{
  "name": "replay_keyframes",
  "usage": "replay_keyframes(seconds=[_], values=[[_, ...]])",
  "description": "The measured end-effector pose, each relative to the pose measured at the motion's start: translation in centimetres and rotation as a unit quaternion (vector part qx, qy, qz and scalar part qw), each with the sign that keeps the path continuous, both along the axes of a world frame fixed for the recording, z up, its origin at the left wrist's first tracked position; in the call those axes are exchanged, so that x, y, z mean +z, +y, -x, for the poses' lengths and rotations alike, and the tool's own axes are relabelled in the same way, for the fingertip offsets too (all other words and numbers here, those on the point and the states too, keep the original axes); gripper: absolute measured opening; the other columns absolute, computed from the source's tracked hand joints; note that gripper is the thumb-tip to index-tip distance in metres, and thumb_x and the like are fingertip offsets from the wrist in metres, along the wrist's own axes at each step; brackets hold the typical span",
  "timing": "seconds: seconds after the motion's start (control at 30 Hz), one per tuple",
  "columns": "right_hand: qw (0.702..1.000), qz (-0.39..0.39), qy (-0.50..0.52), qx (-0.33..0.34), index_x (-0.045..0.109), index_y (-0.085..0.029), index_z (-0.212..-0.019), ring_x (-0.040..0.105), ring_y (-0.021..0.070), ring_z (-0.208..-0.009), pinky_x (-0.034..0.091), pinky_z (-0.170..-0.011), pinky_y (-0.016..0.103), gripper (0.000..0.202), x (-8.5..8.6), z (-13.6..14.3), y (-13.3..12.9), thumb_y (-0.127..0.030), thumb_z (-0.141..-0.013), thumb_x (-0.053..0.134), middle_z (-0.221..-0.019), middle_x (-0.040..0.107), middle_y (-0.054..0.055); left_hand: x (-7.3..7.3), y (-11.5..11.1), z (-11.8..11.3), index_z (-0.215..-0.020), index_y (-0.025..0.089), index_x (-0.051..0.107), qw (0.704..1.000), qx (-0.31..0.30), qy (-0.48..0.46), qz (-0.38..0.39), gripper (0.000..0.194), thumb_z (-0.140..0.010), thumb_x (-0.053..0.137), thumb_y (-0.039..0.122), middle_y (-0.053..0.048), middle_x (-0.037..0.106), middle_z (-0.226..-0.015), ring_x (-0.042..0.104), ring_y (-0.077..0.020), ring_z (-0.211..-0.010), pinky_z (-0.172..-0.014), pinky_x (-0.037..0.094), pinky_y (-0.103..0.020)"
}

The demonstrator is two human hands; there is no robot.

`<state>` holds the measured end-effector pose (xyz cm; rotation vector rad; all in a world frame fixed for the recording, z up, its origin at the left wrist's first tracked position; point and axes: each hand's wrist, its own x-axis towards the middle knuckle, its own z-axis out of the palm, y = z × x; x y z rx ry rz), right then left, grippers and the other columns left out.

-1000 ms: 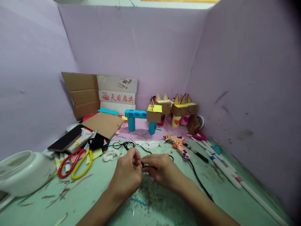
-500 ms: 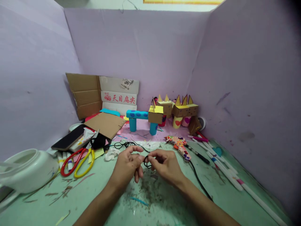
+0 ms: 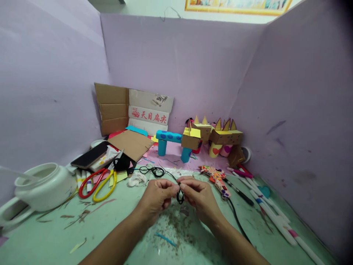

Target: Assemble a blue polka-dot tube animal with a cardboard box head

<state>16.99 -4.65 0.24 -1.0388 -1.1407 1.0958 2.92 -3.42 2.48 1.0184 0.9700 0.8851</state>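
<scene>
Between my two hands hangs a small looped bundle of thin black cord point(image 3: 180, 197). My left hand point(image 3: 158, 197) pinches it from the left with thumb and forefinger. From the other side, my right hand point(image 3: 199, 197) pinches the same cord, the fingertips of both hands nearly touching. A length of the cord runs back from my fingers to a loose tangle on the table. Behind my hands stands a blue paper-tube animal point(image 3: 170, 137) with a cardboard box head point(image 3: 191, 139). A patterned glue gun point(image 3: 217, 179) lies to the right of my right hand.
Scissors with red and yellow handles point(image 3: 104, 185), a phone point(image 3: 90, 154) and a white pot point(image 3: 48, 187) are at left. Cardboard point(image 3: 131, 143) lies behind them. More box-headed figures point(image 3: 227, 137) stand at back right. White tube sticks point(image 3: 273, 217) line the right side. Scraps litter the green table point(image 3: 124, 235).
My left hand has closed its fingers on the cord and come up against my right hand. The cord loop now hangs lower between them. The camera view has shifted.
</scene>
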Motion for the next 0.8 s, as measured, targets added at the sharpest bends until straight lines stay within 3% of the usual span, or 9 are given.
replay_keyframes(seconds=[0.23,0.37,0.5,0.67,0.8], values=[[0.997,0.028,0.055,0.055,0.073,-0.018,-0.064,0.037,0.0022,-0.039,0.027,-0.037,0.02,0.02,0.0,0.19,-0.32,-0.038,-0.06,0.076,-0.086,0.064,0.005,-0.53,0.19,0.31,-0.052,0.014,0.05,0.994,-0.067,-0.059,0.061,0.043,-0.045,0.079,0.044,0.008,0.039,-0.038,0.027,-0.0012,-0.031,-0.033,0.008,-0.018],[0.993,0.047,0.084,0.067,0.072,-0.018,-0.065,0.035,0.0027,-0.041,0.025,-0.039,0.02,0.022,0.14,0.28,-0.36,-0.039,-0.058,0.077,-0.082,0.063,0.004,-0.5,0.29,0.29,-0.054,0.014,0.051,0.995,-0.068,-0.059,0.053,0.041,-0.046,0.08,0.042,0.007,0.04,-0.039,0.029,-0.0013,-0.032,-0.034,0.008,-0.019],[0.996,0.031,0.077,0.028,0.07,-0.018,-0.064,0.033,0.0043,-0.044,0.023,-0.04,0.021,0.024,0.05,-0.05,-0.02,-0.04,-0.058,0.076,-0.076,0.058,0.002,-0.32,0.31,0.18,-0.059,0.013,0.056,0.998,-0.036,-0.048,0.032,0.037,-0.047,0.078,0.04,0.008,0.04,-0.039,0.029,-0.002,-0.033,-0.036,0.01,-0.019],[0.998,-0.048,-0.03,-0.04,0.069,-0.019,-0.061,0.049,0.0146,-0.067,0.038,-0.058,0.025,0.017,0.14,-0.27,0.04,-0.035,-0.064,0.072,-0.076,0.054,0.003,-0.54,0.18,-0.13,-0.066,0.012,0.06,0.999,-0.002,-0.03,-0.011,0.036,-0.05,0.078,0.039,0.008,0.041,-0.04,0.027,-0.0021,-0.036,-0.037,0.013,-0.018],[0.995,-0.063,-0.058,-0.047,0.07,-0.02,-0.064,0.052,0.0175,-0.073,0.039,-0.063,0.027,0.012,0.06,-0.11,-0.01,-0.031,-0.066,0.07,-0.079,0.056,0.004,-0.64,0.2,-0.33,-0.061,0.013,0.057,0.999,0.011,-0.034,-0.014,0.035,-0.049,0.078,0.038,0.01,0.036,-0.035,0.023,-0.0014,-0.034,-0.036,0.012,-0.018]])
